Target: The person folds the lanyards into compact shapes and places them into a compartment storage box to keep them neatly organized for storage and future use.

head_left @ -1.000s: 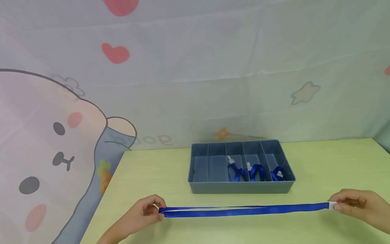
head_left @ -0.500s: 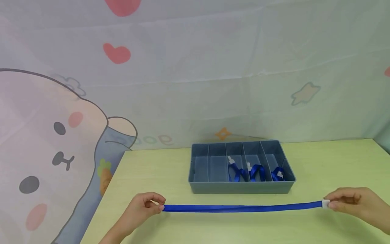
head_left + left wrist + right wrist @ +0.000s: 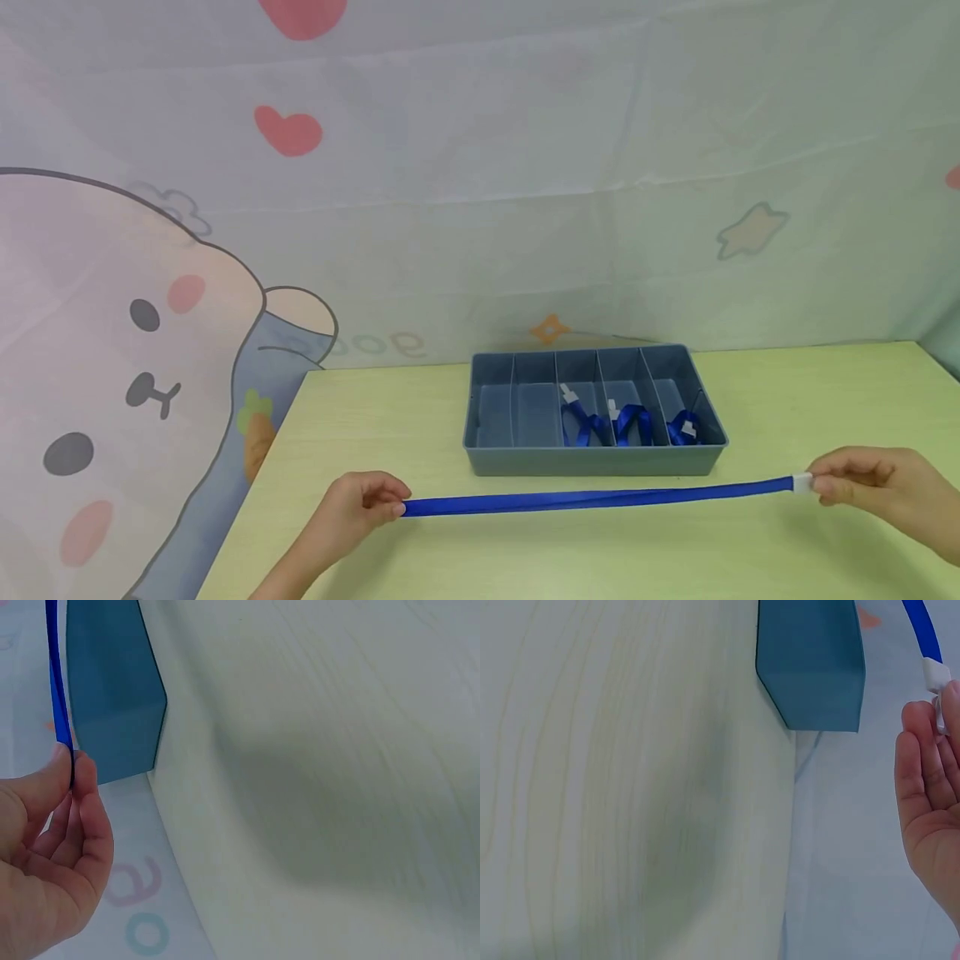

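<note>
A blue lanyard [image 3: 600, 499] stretches almost straight between both hands, in front of the divided box and raised above the table. Its looped end is pinched between thumb and fingers of my left hand [image 3: 358, 508]; the left wrist view shows the strap [image 3: 58, 690] running up from those fingertips. My right hand [image 3: 885, 490] pinches the white plastic clip [image 3: 802, 482] at the other end. In the right wrist view the clip [image 3: 935, 675] pokes out above the thumb and fingertips. The lanyard's two strands lie nearly flat together.
A grey-blue box [image 3: 596, 461] with several compartments stands behind the lanyard. Its three right compartments each hold a folded blue lanyard [image 3: 581, 421] with a white clip; the two left ones show bare bottoms. A pale yellow table [image 3: 390, 417] meets a printed cloth backdrop [image 3: 480, 167].
The lanyard's two strands, parted a second ago, have come together as the strap was drawn flat. Both hands have risen slightly, the right one more, so the lanyard now slants up to the right.
</note>
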Motion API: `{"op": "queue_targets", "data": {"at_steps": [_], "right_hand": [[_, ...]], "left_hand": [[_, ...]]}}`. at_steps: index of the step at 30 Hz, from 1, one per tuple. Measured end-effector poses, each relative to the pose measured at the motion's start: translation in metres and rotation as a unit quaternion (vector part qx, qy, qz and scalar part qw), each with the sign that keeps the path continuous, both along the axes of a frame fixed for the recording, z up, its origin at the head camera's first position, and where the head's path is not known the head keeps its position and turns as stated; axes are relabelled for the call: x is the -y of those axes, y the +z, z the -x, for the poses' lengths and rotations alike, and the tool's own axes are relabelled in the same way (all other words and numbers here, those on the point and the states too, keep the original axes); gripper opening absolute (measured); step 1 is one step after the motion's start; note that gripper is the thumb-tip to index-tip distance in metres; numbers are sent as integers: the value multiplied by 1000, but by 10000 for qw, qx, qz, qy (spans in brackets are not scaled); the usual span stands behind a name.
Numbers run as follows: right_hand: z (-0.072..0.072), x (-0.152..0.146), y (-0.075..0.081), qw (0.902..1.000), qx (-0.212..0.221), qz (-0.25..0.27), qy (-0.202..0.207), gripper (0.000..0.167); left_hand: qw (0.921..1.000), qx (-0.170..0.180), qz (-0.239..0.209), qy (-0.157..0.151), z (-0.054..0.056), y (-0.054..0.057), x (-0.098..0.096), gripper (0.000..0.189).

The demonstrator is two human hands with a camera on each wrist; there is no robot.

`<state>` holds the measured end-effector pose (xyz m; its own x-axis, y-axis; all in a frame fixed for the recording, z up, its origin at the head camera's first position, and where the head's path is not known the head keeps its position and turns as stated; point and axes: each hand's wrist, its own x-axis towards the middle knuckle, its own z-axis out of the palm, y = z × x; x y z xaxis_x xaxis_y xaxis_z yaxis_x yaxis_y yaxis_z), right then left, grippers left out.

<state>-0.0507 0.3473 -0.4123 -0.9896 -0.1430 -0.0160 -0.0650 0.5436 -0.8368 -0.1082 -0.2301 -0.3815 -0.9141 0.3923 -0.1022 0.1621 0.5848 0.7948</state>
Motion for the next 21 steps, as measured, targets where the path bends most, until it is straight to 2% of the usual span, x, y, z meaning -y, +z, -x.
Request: {"op": "queue_targets", "data": {"at_steps": [6,8,13,18,21], "right_hand": [[0,-1,3,9984,-163,331,-436,13],[1,-1,4,9974,-262,403,-532,15],[3,-4,6,9956,-288,503,-733,16],[6,-7,8,9928,-135,485,-1085,12],[8,-8,8,9922,-165,474,-1138,12]], "left_hand": [[9978,95,359,-552,0,5,-2,5],[9970,58,458,-625,-1,5,-3,3],[9986,-178,413,-275,0,7,-5,6],[9999,9,-144,74,3,14,-5,7],[9992,69,-299,259,4,17,-4,6]]}}
